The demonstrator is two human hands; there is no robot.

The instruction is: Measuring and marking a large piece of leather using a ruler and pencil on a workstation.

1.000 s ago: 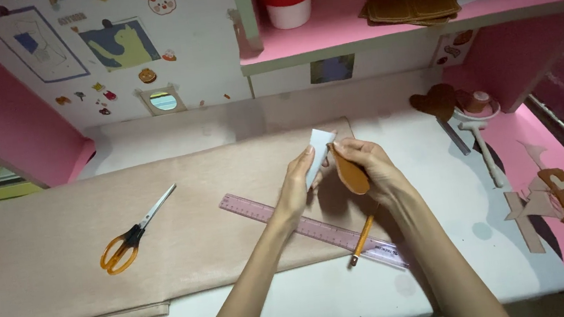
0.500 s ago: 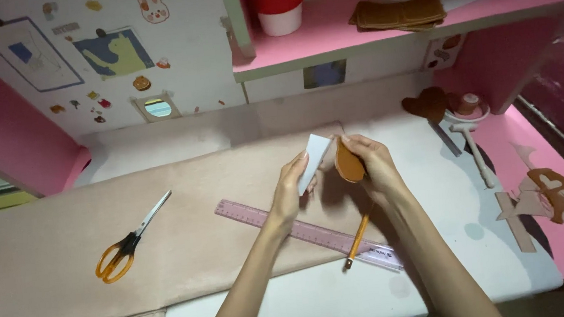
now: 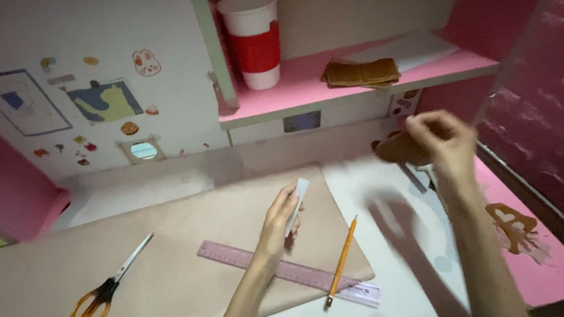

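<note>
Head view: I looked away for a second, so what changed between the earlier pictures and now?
The right hand swung out to the right, carrying the brown cut-out piece away from the white slip, which the left hand keeps holding over the tan sheet. Earlier both hands met above the ruler. The scissors, pink ruler and pencil lie where they were.

We've got matt tan cloth [image 3: 168,275] over a smooth white tabletop [image 3: 407,285], a see-through pink plastic ruler [image 3: 287,273], a wooden pencil [image 3: 341,260], and scissors [image 3: 104,290] with glossy orange plastic handles.
</note>
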